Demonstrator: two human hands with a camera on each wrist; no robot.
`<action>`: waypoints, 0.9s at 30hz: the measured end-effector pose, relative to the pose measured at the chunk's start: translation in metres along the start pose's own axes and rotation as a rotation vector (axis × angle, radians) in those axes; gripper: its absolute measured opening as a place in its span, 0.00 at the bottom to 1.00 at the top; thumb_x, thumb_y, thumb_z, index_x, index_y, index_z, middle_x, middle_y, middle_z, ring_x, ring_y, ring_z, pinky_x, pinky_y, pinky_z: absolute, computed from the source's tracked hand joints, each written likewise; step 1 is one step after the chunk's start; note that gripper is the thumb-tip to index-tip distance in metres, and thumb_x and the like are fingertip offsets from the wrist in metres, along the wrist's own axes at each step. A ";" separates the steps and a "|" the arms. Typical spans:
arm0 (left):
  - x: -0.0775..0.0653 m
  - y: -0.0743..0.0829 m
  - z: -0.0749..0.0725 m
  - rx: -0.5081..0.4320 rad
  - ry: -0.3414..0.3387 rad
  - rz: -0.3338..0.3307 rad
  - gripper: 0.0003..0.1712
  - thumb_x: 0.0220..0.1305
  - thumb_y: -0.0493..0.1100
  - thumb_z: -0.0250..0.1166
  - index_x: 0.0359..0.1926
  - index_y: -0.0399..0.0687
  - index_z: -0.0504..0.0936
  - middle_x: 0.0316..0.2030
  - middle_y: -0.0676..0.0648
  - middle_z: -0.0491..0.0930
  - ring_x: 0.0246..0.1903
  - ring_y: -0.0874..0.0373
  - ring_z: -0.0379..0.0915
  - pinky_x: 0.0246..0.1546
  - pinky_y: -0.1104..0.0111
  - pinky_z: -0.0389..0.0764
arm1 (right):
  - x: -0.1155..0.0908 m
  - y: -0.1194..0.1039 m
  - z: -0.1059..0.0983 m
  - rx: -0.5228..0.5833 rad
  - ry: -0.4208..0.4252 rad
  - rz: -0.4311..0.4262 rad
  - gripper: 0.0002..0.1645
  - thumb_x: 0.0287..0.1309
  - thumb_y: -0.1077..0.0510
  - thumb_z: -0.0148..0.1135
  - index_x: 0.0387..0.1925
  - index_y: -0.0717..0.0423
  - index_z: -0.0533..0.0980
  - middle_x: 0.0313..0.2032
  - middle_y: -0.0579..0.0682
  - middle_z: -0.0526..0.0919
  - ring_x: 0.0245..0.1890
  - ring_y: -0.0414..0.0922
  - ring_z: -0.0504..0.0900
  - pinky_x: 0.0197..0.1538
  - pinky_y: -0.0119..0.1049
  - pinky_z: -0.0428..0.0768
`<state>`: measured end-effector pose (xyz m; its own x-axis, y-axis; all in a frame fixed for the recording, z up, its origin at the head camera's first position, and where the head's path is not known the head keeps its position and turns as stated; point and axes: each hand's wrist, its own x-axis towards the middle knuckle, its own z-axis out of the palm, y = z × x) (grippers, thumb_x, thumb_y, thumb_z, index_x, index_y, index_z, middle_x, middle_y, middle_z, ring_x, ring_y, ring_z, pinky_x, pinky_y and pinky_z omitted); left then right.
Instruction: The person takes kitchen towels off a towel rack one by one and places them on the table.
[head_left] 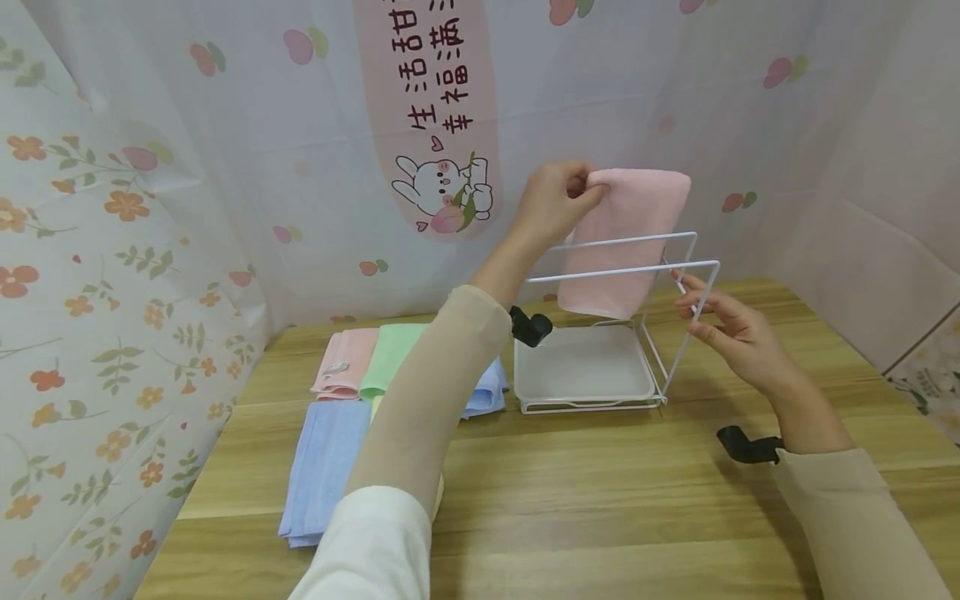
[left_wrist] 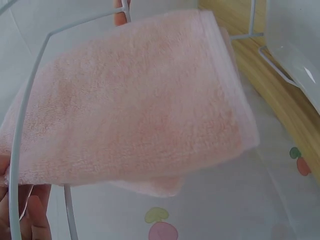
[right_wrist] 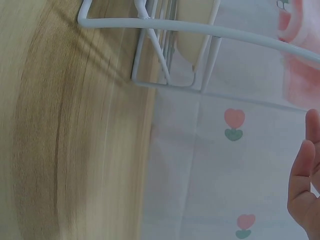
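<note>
My left hand [head_left: 558, 200] pinches the top left corner of a folded pink towel [head_left: 626, 242], which hangs at a slant behind the white wire rack's [head_left: 630, 271] top bars. In the left wrist view the fluffy pink towel [left_wrist: 135, 105] fills the middle, with the holding fingers partly hidden at the lower left edge. On the rack's right side, my right hand [head_left: 738, 337] has its fingertips at the side wire; its fingers look loose and nearly straight. The right wrist view catches only part of the right hand [right_wrist: 305, 185], below the rack's bar [right_wrist: 225, 32].
A pale tray [head_left: 581, 362] sits in the rack's base. Left of it lie folded towels: pink [head_left: 348, 358], green [head_left: 396, 350], blue [head_left: 326, 462], another blue [head_left: 489, 392], and a yellow one mostly behind my left arm. A patterned curtain [head_left: 315, 150] hangs behind the wooden table [head_left: 570, 517].
</note>
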<state>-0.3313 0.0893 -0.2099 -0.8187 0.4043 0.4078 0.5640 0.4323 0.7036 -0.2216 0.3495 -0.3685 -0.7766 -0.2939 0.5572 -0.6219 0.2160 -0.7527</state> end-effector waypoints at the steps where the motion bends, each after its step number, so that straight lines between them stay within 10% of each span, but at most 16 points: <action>1: 0.000 0.000 0.000 -0.003 0.003 0.006 0.10 0.68 0.41 0.64 0.46 0.40 0.85 0.42 0.46 0.86 0.37 0.63 0.74 0.37 0.80 0.75 | 0.000 0.000 0.000 0.002 0.002 -0.002 0.17 0.66 0.77 0.49 0.55 0.71 0.70 0.75 0.49 0.61 0.56 0.34 0.76 0.57 0.19 0.71; 27: -0.011 -0.004 -0.017 -0.139 0.219 0.191 0.08 0.65 0.36 0.66 0.42 0.35 0.84 0.39 0.39 0.88 0.37 0.57 0.83 0.40 0.80 0.80 | 0.001 -0.002 -0.001 -0.274 -0.016 -0.057 0.17 0.65 0.76 0.50 0.55 0.68 0.69 0.76 0.43 0.60 0.53 0.30 0.74 0.48 0.18 0.75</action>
<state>-0.3268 0.0692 -0.2068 -0.7120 0.2779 0.6448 0.7016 0.2454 0.6690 -0.2216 0.3500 -0.3661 -0.7394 -0.3267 0.5887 -0.6701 0.4422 -0.5961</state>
